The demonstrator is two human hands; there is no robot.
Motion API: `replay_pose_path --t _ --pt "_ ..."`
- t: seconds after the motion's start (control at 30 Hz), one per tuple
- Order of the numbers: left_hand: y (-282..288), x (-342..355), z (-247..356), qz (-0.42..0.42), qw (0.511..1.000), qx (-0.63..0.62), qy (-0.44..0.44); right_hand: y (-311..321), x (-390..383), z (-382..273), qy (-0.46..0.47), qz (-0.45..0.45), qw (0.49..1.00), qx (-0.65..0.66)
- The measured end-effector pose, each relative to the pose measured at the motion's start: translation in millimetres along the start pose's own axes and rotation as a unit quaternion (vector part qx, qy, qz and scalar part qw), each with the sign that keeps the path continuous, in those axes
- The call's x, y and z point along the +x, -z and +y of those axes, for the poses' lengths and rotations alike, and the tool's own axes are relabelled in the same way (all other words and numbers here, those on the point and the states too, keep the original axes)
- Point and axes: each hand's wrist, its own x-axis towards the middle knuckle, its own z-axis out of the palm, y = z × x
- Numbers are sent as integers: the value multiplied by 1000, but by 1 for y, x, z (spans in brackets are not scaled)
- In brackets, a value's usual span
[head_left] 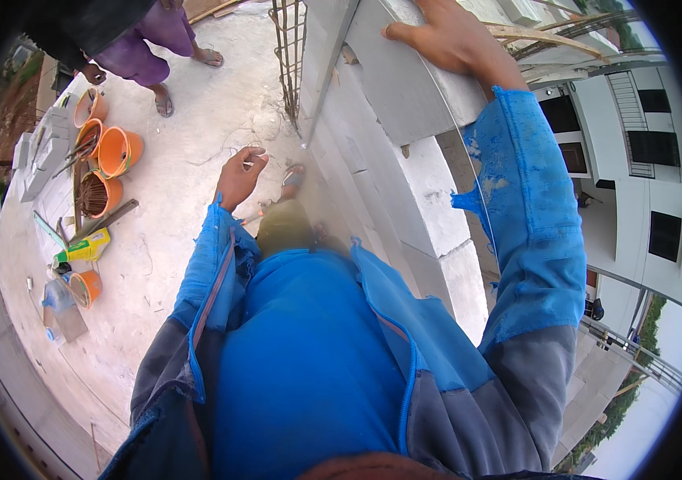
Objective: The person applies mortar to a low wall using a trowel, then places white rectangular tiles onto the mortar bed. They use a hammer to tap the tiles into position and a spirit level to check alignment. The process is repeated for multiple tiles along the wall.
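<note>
My right hand (453, 36) lies over the top of a pale grey building block (409, 88), its thumb at the near edge. The upper frame edge cuts off some of its fingers. The block rests on a wall of similar white blocks (429, 200). A thin string (469, 152) runs along the wall top and past my right sleeve. My left hand (241, 178) is in the air over the floor, fingers curled and thumb close to them. Something small and pale shows at its fingertips, too small to name. A long metal bar (331, 72) slants against the wall's face.
An upright rebar cage (287, 56) stands by the wall. Orange buckets (119, 152), a yellow-green bag (85, 246), a clear plastic jug (63, 308) and stacked blocks (41, 160) are on the left. Another person (145, 44) in purple trousers stands at upper left. Beyond the wall is a white building (597, 144).
</note>
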Motion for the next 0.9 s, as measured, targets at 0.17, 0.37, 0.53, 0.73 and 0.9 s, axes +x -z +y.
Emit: replay_pose_path --t 0.17,0.37,0.53,0.73,0.9 --pt "-16 -4 -6 -24 1000 0 17 -65 24 85 83 114 980 -141" --pt "-14 -5 -13 -30 999 28 16 -3 -1 7 19 21 1000 2" --pt "-10 -1 -12 -38 998 42 16 9 -7 -7 22 14 1000 -4" --pt "-8 -4 -19 -39 998 51 16 -30 10 33 97 80 992 -12" --pt "-1 -30 -39 -27 997 35 68 -9 0 9 53 30 998 10"
